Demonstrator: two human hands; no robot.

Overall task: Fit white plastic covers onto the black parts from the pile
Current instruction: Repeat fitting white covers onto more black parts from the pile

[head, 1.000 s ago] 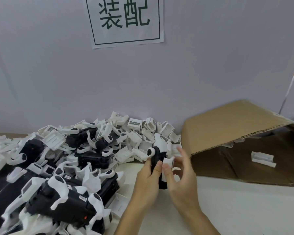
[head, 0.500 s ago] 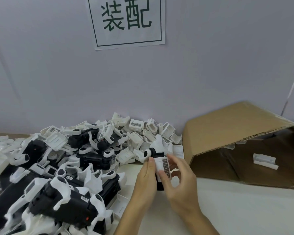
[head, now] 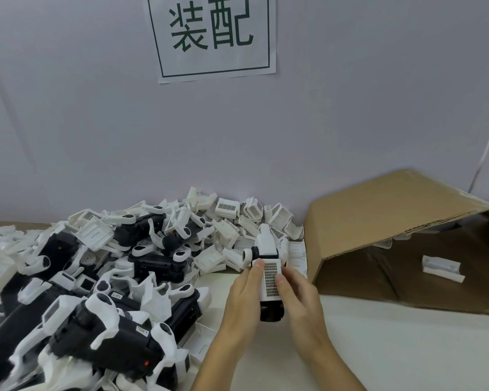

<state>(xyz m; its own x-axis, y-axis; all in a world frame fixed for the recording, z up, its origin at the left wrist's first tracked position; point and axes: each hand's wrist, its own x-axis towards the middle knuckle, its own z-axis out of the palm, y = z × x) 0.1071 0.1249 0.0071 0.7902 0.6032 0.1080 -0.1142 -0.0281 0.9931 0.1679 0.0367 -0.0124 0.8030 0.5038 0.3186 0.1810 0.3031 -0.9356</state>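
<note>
Above the table I hold one black part [head: 271, 311] between both hands. My left hand [head: 244, 297] grips its left side, thumb up near the top. My right hand [head: 299, 294] grips the right side and its thumb presses a white plastic cover [head: 271, 280] with a dotted grille against the part's face. A white end piece [head: 266, 244] sticks up above the cover. A big pile of black parts [head: 102, 328] and loose white covers [head: 226, 238] fills the table's left and back.
An open cardboard box [head: 378, 221] lies on its side at the right, with a white piece [head: 442, 268] inside it. A paper sign [head: 212, 35] hangs on the grey wall. Bare white table top [head: 407, 348] stretches in front of the box.
The white cover has turned from edge-on to flat, grille side up, and now lies on the black part under my right thumb. Both hands stayed in about the same place.
</note>
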